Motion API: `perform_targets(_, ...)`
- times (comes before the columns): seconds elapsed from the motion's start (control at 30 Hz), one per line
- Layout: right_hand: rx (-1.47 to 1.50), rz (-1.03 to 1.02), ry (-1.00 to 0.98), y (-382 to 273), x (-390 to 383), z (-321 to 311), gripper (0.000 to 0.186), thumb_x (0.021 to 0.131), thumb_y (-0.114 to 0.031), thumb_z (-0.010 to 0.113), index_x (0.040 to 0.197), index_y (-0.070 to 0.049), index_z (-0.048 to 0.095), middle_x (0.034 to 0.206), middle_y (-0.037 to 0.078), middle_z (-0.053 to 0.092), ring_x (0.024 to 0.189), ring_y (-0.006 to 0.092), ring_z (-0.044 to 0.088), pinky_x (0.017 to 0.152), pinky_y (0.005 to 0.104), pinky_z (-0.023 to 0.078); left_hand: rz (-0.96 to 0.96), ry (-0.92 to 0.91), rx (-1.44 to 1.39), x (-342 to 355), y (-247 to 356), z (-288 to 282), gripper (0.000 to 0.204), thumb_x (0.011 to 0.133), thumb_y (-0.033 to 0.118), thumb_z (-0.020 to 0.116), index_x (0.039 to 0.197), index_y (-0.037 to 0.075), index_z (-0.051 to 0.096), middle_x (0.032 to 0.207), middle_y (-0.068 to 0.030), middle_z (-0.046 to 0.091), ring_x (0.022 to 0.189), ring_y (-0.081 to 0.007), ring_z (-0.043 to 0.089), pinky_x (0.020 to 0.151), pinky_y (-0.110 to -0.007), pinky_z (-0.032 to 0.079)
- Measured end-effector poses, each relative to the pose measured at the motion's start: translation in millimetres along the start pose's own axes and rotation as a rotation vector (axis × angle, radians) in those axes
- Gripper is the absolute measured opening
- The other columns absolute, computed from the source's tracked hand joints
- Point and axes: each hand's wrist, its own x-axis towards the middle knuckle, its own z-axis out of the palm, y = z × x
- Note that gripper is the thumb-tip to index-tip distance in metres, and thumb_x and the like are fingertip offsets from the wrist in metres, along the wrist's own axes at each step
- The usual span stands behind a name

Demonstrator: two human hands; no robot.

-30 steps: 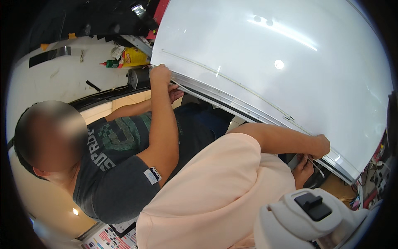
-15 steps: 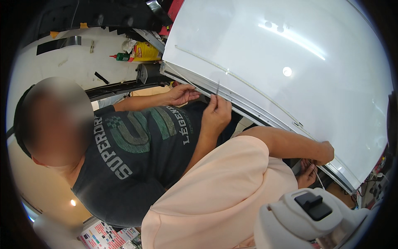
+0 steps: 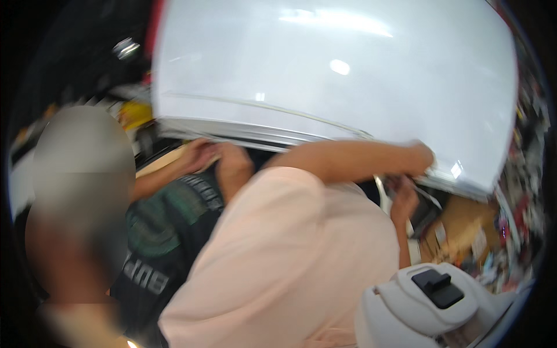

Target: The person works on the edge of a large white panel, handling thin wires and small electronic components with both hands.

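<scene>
A large glossy white panel (image 3: 249, 58) fills the upper part of the head view, with a light trim strip along its near edge. My left hand (image 3: 420, 158) rests bent at the right part of that edge; motion blur and its own back hide the fingers. Just below, my right hand (image 3: 404, 196) is raised to the same edge, its fingers closed at a thin white strip (image 3: 428, 196) that dangles beside them. The strip's other end cannot be followed.
At the left, a co-worker in a dark shirt (image 3: 154, 232) has both hands (image 3: 203, 153) at the panel's left edge. A white device (image 3: 406, 307) blocks the lower right. Cardboard (image 3: 461, 223) and blurred clutter (image 3: 499, 261) lie right of my hands. A yellow package (image 3: 134, 114) is far left.
My view has swung, so the panel's edge lies more level and everything sits further left. More clutter shows at the right. Both my hands stay at the panel's edge; the picture is now blurred.
</scene>
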Motion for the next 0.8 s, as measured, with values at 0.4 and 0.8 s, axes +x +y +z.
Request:
perform_targets(0.4,0.323,0.195,0.089,-23.7,-6.6,19.2,0.036,0.101,-0.020,0.041,0.100,0.011,0.059,0.088,0.017,0.064,0.076,0.0217,0.067,0.070,0.0306,0.056,-0.120,-0.375,0.180,-26.8,30.6,-54.1,0.025,0.060,0.008,0.072,0.084,0.002,0.072,0.085,-0.0162,0.069,0.082,-0.0276,0.068,0.067,-0.038,0.055)
perform_targets(0.8,0.135,0.225,-0.033,-39.3,2.4,14.9,0.034,0.101,-0.018,0.042,0.100,0.011,0.059,0.084,0.017,0.065,0.074,0.0212,0.067,0.069,0.0297,0.056,-0.087,-0.370,0.151,-25.6,27.6,-53.9,0.019,0.060,0.008,0.069,0.078,-0.001,0.070,0.081,-0.0196,0.068,0.077,-0.0324,0.067,0.066,-0.040,0.054)
